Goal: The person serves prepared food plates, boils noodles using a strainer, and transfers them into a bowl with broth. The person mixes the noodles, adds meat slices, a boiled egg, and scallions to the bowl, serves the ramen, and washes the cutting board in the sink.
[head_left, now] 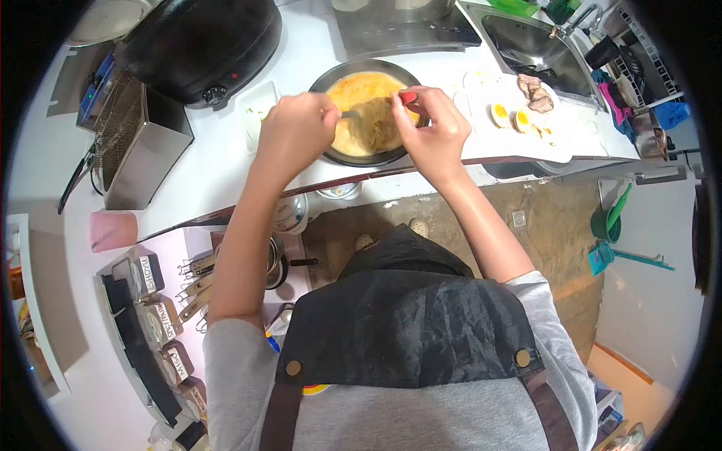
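A black bowl (pixel 322 78) of orange, creamy broth (pixel 366 84) with noodles (pixel 374 129) in it stands near the counter's front edge. Over its left rim, my left hand (pixel 295 134) is closed around a utensil whose short grey metal part (pixel 350 114) points into the bowl. My right hand (pixel 436 129), at the right rim, pinches a red-ended utensil (pixel 408 97); its lower part is hard to make out. To the right lies a white board (pixel 492 149) with halved eggs (pixel 499 114) and slices of meat (pixel 535 95).
A large black pot (pixel 199 49) and a steel fryer (pixel 154 154) with a wire basket (pixel 119 124) stand at left. A white container (pixel 258 101) sits left of the bowl. Behind are a cooktop (pixel 406 34) and, at right, a sink (pixel 511 37). Labelled containers (pixel 162 319) are lower left.
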A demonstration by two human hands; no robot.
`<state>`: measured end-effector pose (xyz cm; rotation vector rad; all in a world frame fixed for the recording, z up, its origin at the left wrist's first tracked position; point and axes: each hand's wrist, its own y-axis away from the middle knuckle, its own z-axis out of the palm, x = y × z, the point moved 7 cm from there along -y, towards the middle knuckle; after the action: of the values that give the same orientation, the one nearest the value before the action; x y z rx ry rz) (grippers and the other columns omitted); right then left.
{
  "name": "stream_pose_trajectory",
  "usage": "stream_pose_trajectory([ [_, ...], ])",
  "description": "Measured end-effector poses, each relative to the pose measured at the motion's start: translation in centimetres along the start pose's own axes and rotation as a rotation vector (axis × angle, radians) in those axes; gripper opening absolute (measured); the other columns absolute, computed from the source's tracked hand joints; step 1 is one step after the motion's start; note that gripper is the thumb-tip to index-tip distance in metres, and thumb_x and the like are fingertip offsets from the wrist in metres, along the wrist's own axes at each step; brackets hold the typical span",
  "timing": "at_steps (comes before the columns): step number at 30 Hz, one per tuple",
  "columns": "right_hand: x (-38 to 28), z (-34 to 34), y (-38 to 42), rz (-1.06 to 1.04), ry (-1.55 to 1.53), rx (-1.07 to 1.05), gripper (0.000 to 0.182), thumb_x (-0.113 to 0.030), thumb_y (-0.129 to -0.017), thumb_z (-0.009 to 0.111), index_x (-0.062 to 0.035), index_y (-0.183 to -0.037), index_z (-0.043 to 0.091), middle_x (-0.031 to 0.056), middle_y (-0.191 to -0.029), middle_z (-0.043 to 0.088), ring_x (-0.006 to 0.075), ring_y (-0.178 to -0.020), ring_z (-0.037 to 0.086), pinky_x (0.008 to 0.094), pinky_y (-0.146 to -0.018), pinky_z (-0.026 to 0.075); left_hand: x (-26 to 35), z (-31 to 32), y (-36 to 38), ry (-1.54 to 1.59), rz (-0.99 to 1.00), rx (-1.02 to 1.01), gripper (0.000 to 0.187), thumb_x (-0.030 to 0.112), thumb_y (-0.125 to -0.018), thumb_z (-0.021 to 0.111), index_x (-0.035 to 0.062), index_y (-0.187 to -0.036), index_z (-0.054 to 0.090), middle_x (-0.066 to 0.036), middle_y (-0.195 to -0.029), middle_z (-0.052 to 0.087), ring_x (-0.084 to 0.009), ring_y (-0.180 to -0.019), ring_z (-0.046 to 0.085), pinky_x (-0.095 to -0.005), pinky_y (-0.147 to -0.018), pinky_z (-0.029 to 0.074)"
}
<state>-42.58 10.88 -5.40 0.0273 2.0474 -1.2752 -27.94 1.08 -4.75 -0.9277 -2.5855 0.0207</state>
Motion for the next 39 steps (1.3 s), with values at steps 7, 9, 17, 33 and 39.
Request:
stream_pose_trajectory([
  [7,-1.2,0.9,0.5,-0.251,0.05,-0.058,0.015,0.003,-0.066,0.071,-0.0006,-0.076,0.06,0.0088,-0.074,0.062,0.0223,-0.066,0.06,0.0291,-0.059,0.048,1.3,0.5,-5.3,-0.218,-0.08,-0.213,0.024,0.02,-0.072,0.058,0.001,-0.084,0.067,-0.021,-0.08,0.064,-0.0353,-0.078,0.063,-0.0399,-0.071,0.05],
  [9,-1.1,1.2,0.8,-0.272,0.05,-0.08,0.016,0.004,-0.066,0.071,-0.0002,-0.076,0.06,0.009,-0.075,0.062,0.0225,-0.066,0.06,0.029,-0.059,0.048,2.4,0.6,-6.3,-0.266,-0.083,-0.284,0.024,0.018,-0.07,0.057,0.001,-0.084,0.068,-0.02,-0.083,0.065,-0.0354,-0.081,0.063,-0.0406,-0.072,0.05],
  [17,-1.8,0.9,1.0,-0.383,0.038,-0.121,0.021,0.003,-0.062,0.071,-0.0006,-0.076,0.057,0.0094,-0.079,0.061,0.0228,-0.07,0.059,0.0303,-0.058,0.049,5.2,1.4,-10.0,-0.469,-0.087,-0.499,0.021,0.01,-0.068,0.053,0.0046,-0.08,0.069,-0.011,-0.082,0.068,-0.0235,-0.078,0.066,-0.0368,-0.067,0.052],
  [33,-5.2,-4.7,3.4,-0.484,0.094,-0.265,0.028,0.007,-0.062,0.073,0.0017,-0.086,0.059,0.0138,-0.083,0.063,0.0278,-0.075,0.064,0.0311,-0.061,0.052,-1.0,-2.2,10.1,0.035,-0.081,0.216,0.02,0.015,-0.087,0.052,0.0074,-0.105,0.056,-0.014,-0.09,0.056,-0.0323,-0.078,0.058,-0.0423,-0.066,0.047],
  [39,-7.6,1.0,1.0,-0.29,-0.124,-0.182,0.02,0.01,-0.07,0.067,0.0027,-0.086,0.058,0.0141,-0.083,0.063,0.023,-0.073,0.062,0.0283,-0.059,0.05,-5.3,1.4,17.2,0.455,-0.382,0.409,0.026,0.011,-0.088,0.052,0.005,-0.113,0.05,-0.017,-0.099,0.054,-0.0361,-0.086,0.055,-0.0412,-0.074,0.045],
])
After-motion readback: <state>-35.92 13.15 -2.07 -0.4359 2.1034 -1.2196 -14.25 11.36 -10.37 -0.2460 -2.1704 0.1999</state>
